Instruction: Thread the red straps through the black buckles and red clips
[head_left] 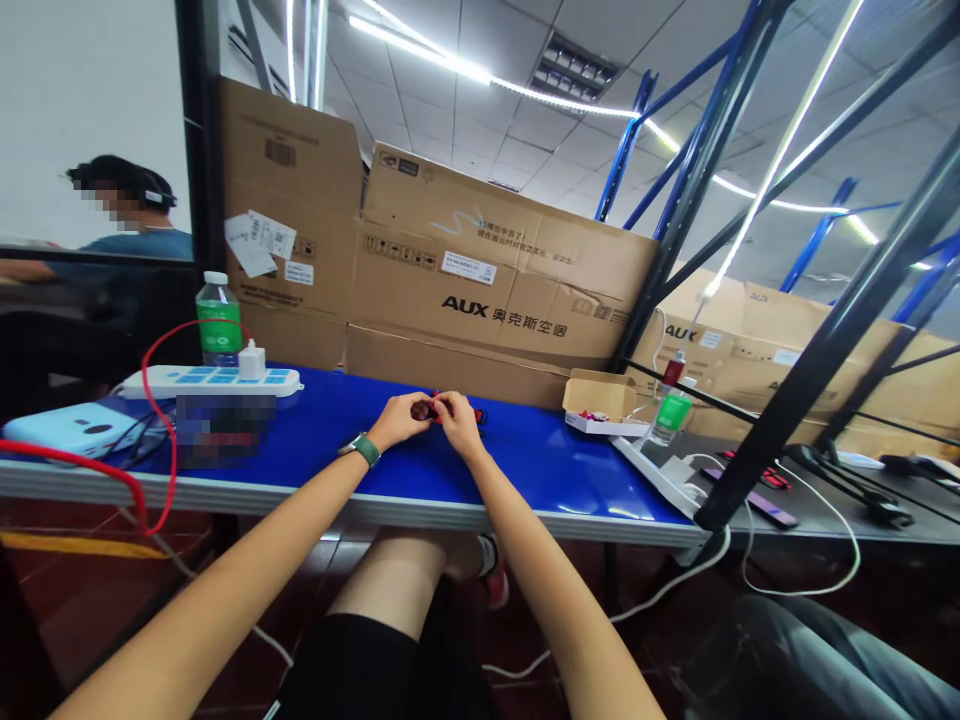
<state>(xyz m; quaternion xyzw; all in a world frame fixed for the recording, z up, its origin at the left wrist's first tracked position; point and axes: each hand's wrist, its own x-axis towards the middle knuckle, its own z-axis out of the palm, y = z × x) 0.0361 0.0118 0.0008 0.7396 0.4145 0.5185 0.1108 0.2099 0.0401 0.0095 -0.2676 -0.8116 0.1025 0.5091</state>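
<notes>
Over the blue tabletop [540, 465], my left hand [403, 419] and my right hand [457, 420] are close together, fingers curled. A small dark and red object [433, 408] is between their fingertips; it is too small to make out. More of something black and red [481, 415] shows just behind and right of my right hand. My left wrist wears a watch with a green band [367, 449].
A white power strip [169, 382], green-labelled bottle [219, 318], pale blue case [71, 430] and red cable [173, 440] are at left. An open small box [596, 424] stands at right, before a metal post. Cardboard [495, 290] lines the back; a person [131, 245] sits beyond at left.
</notes>
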